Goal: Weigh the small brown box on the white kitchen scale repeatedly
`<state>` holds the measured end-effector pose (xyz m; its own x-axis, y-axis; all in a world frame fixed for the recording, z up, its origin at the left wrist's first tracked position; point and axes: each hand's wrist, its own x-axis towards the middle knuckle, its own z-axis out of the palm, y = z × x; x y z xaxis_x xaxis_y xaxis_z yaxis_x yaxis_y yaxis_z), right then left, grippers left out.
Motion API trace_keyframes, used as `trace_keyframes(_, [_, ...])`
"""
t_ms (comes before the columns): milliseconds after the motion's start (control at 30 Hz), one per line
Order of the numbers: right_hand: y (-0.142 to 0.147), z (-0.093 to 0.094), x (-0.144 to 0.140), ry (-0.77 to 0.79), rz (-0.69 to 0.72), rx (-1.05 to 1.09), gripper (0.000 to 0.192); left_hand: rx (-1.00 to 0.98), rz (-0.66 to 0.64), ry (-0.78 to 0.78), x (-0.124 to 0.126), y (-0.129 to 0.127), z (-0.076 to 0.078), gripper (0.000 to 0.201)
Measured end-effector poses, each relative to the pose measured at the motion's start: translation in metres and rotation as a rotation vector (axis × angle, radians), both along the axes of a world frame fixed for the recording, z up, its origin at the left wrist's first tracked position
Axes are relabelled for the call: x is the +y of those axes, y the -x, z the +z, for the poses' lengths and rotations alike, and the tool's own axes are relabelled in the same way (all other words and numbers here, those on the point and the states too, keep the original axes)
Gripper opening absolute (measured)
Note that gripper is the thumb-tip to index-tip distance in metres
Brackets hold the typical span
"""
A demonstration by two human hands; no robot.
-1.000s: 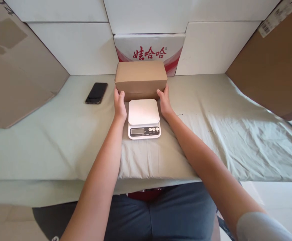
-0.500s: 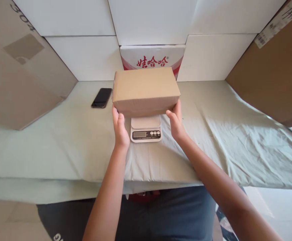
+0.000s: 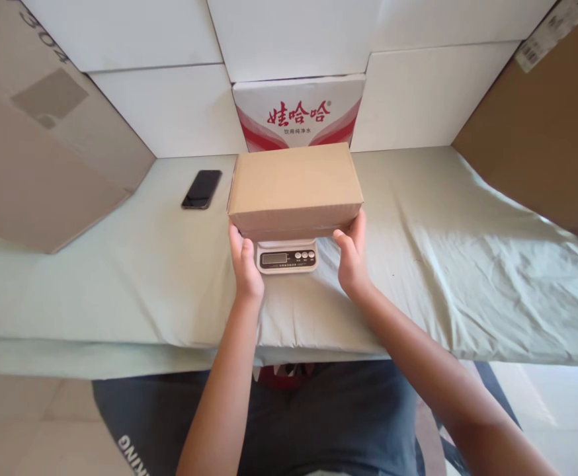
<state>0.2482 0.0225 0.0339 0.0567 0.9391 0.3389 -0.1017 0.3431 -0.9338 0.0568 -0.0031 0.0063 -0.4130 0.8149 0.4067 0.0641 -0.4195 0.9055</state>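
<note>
A brown cardboard box (image 3: 296,178) is held between my two hands, over a white digital scale (image 3: 288,258). My left hand (image 3: 246,264) grips the box's lower left corner, thumb at the near side. At the lower right corner, my right hand (image 3: 352,254) holds it the same way, its other fingers partly hidden beneath. The box covers most of the weighing plate; only the display and buttons at the front show. Whether the box touches the plate I cannot tell.
A black phone (image 3: 202,189) lies on the green cloth (image 3: 120,291) left of the box. Behind stands a white and red carton (image 3: 299,109) against white panels (image 3: 165,109). Large cardboard boxes flank both sides, one left (image 3: 36,152) and one right (image 3: 541,139).
The box has come down and slightly toward me in both hands, hiding more of the scale's plate. More of the red lettering behind it shows. The view has shifted a little.
</note>
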Motion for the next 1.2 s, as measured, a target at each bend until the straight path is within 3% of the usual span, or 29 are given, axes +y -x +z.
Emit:
trace_keyframes(333, [0.002,-0.0011,0.001,0.037,0.0,0.02,0.06,0.002,0.06,0.002,-0.0027,0.0001,-0.0035,0.069])
trace_keyframes(667, [-0.0002,-0.0058,0.0044,0.031,-0.014,0.007,0.062,-0.073,0.046,0.017,-0.0024,-0.0052,0.004,0.071])
trace_keyframes(933, [-0.0021,-0.0068,0.0084,-0.024,-0.03,-0.021,0.054,-0.082,0.064,0.012,-0.0006,-0.0041,-0.0017,0.078])
trace_keyframes(1200, [-0.0002,-0.0058,0.0071,-0.002,-0.041,0.022,0.056,-0.098,0.042,-0.022,-0.0008,-0.0038,-0.0027,0.072])
